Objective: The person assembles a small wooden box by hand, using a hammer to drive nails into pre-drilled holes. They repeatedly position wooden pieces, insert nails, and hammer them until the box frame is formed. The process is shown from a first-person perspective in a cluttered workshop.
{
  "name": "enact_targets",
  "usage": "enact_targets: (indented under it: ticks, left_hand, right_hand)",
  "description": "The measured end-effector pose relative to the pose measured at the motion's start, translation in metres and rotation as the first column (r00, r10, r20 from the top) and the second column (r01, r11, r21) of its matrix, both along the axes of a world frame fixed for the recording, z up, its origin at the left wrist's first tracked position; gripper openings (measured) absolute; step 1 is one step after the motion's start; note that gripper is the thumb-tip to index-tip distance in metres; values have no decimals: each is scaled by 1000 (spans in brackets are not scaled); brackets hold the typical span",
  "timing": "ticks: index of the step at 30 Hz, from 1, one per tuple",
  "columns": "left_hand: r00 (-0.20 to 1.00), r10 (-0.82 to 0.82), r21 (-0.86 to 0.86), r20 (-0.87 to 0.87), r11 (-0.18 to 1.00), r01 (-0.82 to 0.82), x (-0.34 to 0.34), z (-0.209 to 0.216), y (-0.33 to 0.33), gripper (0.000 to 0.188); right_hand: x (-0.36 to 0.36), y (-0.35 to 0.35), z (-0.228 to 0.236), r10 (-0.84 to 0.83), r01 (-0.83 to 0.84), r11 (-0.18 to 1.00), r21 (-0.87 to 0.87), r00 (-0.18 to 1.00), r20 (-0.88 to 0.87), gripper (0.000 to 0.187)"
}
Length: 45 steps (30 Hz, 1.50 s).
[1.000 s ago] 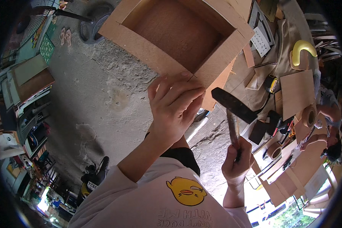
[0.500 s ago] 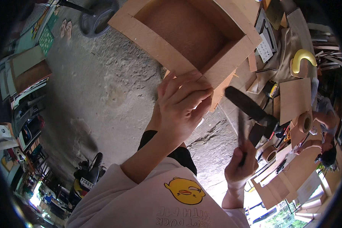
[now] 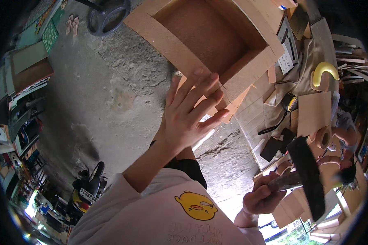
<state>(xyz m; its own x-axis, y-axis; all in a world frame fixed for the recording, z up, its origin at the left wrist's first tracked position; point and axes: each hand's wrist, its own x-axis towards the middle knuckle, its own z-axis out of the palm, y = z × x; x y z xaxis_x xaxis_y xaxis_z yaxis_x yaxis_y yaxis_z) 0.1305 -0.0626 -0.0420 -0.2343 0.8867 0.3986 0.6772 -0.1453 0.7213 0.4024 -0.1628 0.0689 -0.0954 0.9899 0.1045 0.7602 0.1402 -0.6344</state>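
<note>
A shallow wooden box (image 3: 183, 54) with a wide flat rim lies ahead of me, its inside open to view. My left hand (image 3: 189, 111) is open beside the box's near corner, fingers spread, with some fingertips over the rim; whether they press on it I cannot tell. In my right hand (image 3: 262, 199) is a hammer (image 3: 307, 177), gripped by its handle and held out to the lower right, away from the box. The hammer's dark head is turned broadside to me. Part of a thin wooden piece (image 3: 237, 104) sticks out under the near corner.
Right of the box lie a tape measure (image 3: 289, 101), a yellow curved object (image 3: 325, 75), a wooden panel (image 3: 315, 111) and a tape roll (image 3: 324, 138). Another person (image 3: 347, 130) is at the far right. A motorbike (image 3: 88, 188) stands at lower left, stacked boards (image 3: 30, 67) at upper left.
The hammer has swung away from the box to the lower right. My left hand's fingers have gone from bunched at the box corner to spread apart. The box appears slightly shifted right in view.
</note>
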Motion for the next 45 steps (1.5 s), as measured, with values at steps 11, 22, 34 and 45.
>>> enact_targets:
  ticks: [11, 22, 34, 45]
  left_hand:
    - [980, 14, 210, -199, 977, 29, -2, -50, 4, 46]
    - [983, 11, 233, -182, 972, 32, -1, -56, 5, 57]
    - [990, 32, 222, -134, 975, -2, 3, -51, 2, 38]
    - [984, -120, 32, -132, 992, 125, -11, -22, -4, 44]
  right_hand:
    - [-36, 31, -9, 136, -108, 985, 137, 966, -218, 30]
    - [-65, 42, -16, 97, -98, 995, -34, 995, -35, 14]
    - [-56, 34, -11, 11, -7, 998, 67, 998, -54, 24]
    - [-41, 63, -50, -224, 225, 974, -4, 974, 36, 25]
